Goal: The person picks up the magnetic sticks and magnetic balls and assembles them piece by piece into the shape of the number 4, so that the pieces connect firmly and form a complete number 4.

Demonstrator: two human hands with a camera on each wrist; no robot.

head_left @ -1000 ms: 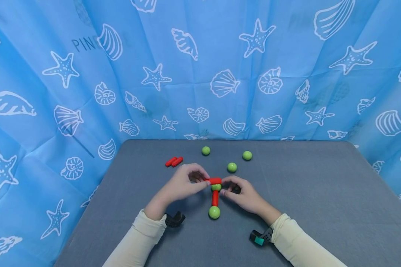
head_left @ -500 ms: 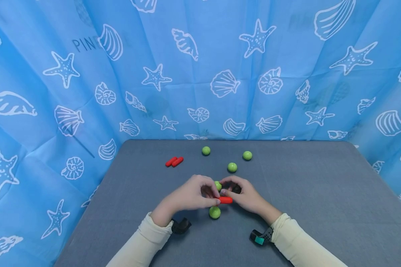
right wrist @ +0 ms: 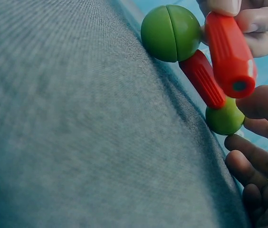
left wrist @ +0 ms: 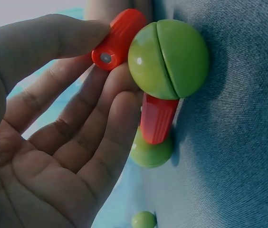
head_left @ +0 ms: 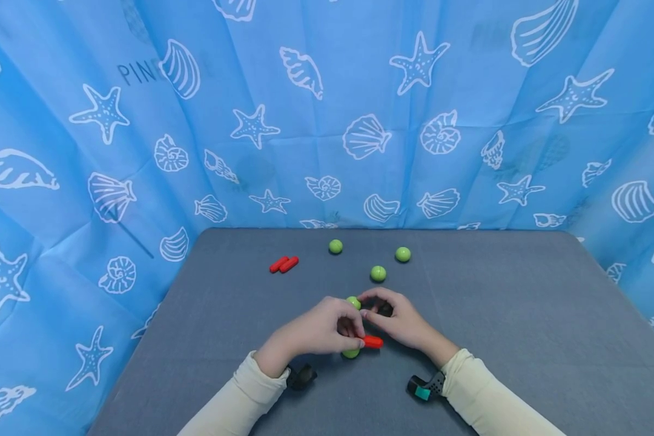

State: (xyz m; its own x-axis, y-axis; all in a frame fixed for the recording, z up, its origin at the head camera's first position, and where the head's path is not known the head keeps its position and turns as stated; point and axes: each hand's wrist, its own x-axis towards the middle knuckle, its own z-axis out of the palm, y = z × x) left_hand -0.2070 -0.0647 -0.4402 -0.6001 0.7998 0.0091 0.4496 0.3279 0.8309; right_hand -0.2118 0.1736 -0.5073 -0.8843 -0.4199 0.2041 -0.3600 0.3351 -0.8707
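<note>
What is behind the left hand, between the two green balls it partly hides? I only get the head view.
Observer: The left wrist view shows a red rod running between the near ball and the far ball.
Visitor: And the held rod: is its hidden end plain?
Observer: No, that view shows a small grey disc in it.
Visitor: Are the balls smooth all over?
Observer: Not the near one: a groove runs across it.
</note>
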